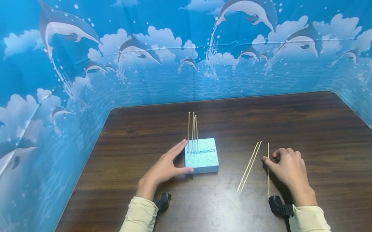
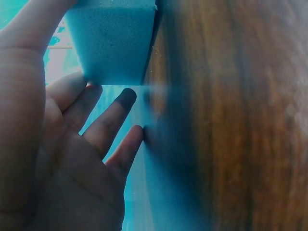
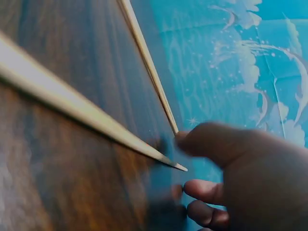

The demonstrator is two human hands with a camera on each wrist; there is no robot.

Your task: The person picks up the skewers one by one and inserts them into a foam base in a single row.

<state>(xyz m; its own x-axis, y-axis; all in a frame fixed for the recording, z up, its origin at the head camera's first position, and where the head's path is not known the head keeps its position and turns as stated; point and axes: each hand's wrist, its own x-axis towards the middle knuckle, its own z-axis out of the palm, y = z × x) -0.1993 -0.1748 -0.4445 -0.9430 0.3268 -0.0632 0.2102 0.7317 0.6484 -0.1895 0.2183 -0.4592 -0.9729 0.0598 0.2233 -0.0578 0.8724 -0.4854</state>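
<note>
A light-blue foam block (image 1: 201, 166) lies on the table, with several thin wooden sticks (image 1: 193, 131) standing upright near its left side. My left hand (image 1: 164, 168) holds the block at its left, thumb along the near edge and index finger at the far left corner. In the left wrist view, the last two fingers (image 2: 126, 154) stand off the block (image 2: 113, 45). To the right, my right hand (image 1: 290, 169) reaches over a single wooden stick (image 1: 268, 180), thumb across it. The right wrist view shows a gap between thumb (image 3: 207, 142) and fingers, with the near stick (image 3: 86, 108) pointing into it.
Two more loose sticks (image 1: 249, 167) lie side by side between the block and my right hand. The dark wooden table (image 1: 223, 216) is bordered by a blue curtain (image 1: 162, 80) printed with dolphins. Each wrist carries a black camera (image 1: 279, 207).
</note>
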